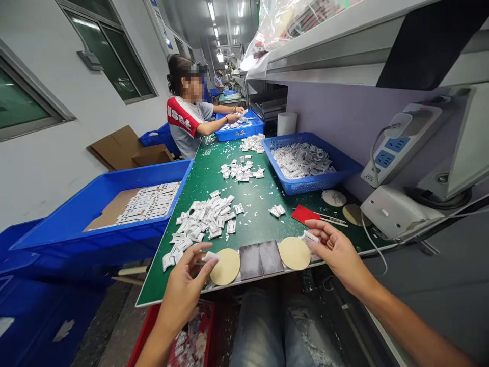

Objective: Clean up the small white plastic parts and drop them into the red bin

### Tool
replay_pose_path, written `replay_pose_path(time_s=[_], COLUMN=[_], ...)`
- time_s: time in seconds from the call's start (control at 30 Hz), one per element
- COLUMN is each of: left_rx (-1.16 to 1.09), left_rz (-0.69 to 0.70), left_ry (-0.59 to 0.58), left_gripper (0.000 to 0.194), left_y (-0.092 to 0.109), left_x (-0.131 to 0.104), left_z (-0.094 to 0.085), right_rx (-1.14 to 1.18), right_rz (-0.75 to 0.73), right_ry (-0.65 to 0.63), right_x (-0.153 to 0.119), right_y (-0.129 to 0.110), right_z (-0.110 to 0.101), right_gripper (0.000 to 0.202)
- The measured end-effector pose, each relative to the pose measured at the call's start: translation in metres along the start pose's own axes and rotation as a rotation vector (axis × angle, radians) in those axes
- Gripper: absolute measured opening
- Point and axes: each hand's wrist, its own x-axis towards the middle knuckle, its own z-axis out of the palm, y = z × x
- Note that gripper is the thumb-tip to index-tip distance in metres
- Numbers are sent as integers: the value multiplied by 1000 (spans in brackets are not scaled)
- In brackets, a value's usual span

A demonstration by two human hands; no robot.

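Green worktop (158, 285) spreads beneath a worker's two bare hands, each closed at the fingertips on a small white part. The left hand (187, 275) rises from a forearm slanting up from the bottom edge, its fingers arched over and its thumb brought against them, clamped on one white part (210, 256) at the upper left rim of a pale yellow disc (227, 267). Reaching diagonally from the lower right, the right hand (331, 245) turns its palm inward, fingers loosely curled, thumb and fingers pinching a second white part (311, 237) beside the upper right edge of another yellow disc (295, 253). Both wrists angle toward the middle, well apart, with two dark plates (262, 259) side by side between the discs. A heap of white parts (210, 216) lies beyond the left hand; a red sheet (304, 215) rests just past the right. Farther along, a co-worker (184, 135) bends both arms over a blue tray (240, 134).
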Motion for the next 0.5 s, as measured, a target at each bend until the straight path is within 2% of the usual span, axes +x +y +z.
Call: replay_pose_path(time_s=[0.1, 0.17, 0.27, 0.37, 0.43, 0.5], left_rx=[108, 136, 123, 82, 107, 221], left_rz=[7, 8, -32, -72, -66, -24], left_ry=[-62, -116, -300, -481, -564, -594], left_gripper=[40, 40, 39, 36, 34, 32], left_y=[0, 4, 14, 23, 28, 31], left_x=[3, 5, 10, 18, 25, 34], left_z=[-6, -10, -13, -15, -14, -13], right_rx=[-148, -278, -489, -573, -627, -749], right_rz=[-31, -82, -118, -133, -167, -233], right_ry=[-134, -206, -238, -351, -456, -482], right_x=[0, -1, -1, 4, 12, 24], right_y=[-6, -13, -23, -29, -31, -31], right_z=[-8, -11, -11, -9, -8, -7], right_gripper=[35, 35, 33, 26, 24, 23])
